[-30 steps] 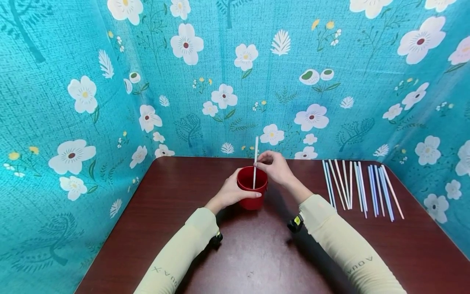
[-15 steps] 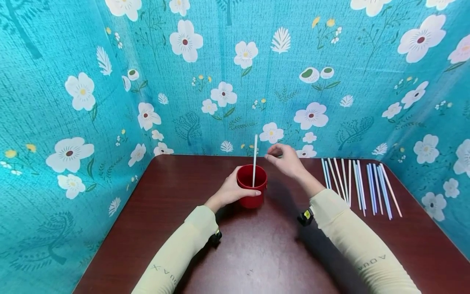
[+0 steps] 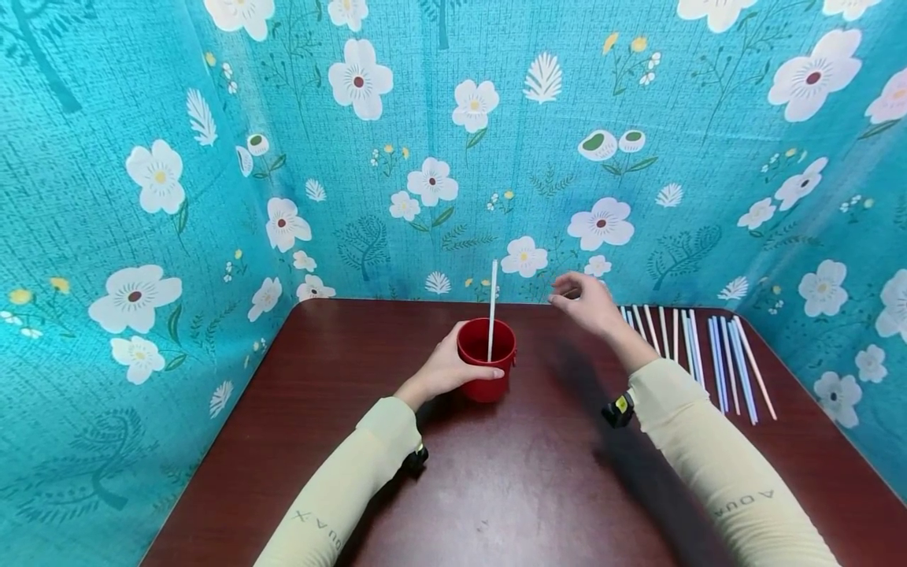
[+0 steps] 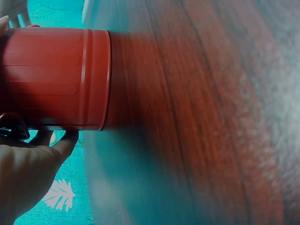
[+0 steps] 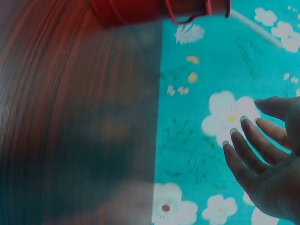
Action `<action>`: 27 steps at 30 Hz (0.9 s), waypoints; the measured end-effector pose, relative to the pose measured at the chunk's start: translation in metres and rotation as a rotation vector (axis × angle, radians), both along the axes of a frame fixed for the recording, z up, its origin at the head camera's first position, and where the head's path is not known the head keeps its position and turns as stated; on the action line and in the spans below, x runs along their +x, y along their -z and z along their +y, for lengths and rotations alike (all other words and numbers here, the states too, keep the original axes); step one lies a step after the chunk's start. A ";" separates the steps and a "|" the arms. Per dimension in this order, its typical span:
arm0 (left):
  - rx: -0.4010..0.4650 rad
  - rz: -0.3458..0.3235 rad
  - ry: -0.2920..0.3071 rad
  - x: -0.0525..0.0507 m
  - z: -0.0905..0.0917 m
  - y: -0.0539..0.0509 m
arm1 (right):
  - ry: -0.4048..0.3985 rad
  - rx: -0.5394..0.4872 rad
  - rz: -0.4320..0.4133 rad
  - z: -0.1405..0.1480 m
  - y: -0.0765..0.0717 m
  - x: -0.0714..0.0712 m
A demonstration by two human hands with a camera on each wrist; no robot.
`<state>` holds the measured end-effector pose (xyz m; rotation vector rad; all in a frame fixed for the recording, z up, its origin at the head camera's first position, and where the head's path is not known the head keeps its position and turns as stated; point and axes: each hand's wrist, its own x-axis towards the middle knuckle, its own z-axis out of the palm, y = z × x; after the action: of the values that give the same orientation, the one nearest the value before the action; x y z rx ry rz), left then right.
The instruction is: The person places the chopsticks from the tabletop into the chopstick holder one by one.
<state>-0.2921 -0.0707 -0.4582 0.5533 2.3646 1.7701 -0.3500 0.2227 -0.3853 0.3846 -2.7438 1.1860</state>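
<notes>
A red bucket (image 3: 485, 389) stands upright on the dark wood table, and my left hand (image 3: 448, 367) grips it from the left, thumb across its front. In the left wrist view the bucket (image 4: 56, 77) fills the upper left, with a black fitting on its side near the hand (image 4: 28, 173). One pale straw (image 3: 493, 307) stands nearly upright inside, its top well above the rim. My right hand (image 3: 586, 302) hovers to the right of the bucket, apart from it, holding nothing. Its fingers are loosely bent in the right wrist view (image 5: 267, 154).
Several pale, blue and pinkish straws (image 3: 723, 362) lie side by side at the table's right, partly behind the right forearm. The brown table (image 3: 340, 354) ends at the back against a teal flowered cloth (image 3: 397, 260).
My right hand has let go of the straw and moved right, away from the bucket. The straw stays standing in the bucket, and my left hand keeps its grip.
</notes>
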 end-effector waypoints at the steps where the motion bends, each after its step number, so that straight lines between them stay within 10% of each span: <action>1: -0.001 -0.001 0.000 0.000 0.000 0.000 | 0.006 0.009 0.004 0.004 0.002 -0.001; 27: -0.009 -0.008 -0.021 -0.003 0.000 0.004 | 0.183 0.161 -0.082 0.085 0.061 -0.008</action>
<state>-0.2948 -0.0706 -0.4626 0.5213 2.3811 1.7655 -0.3576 0.3079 -0.4458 0.0993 -2.8798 0.9616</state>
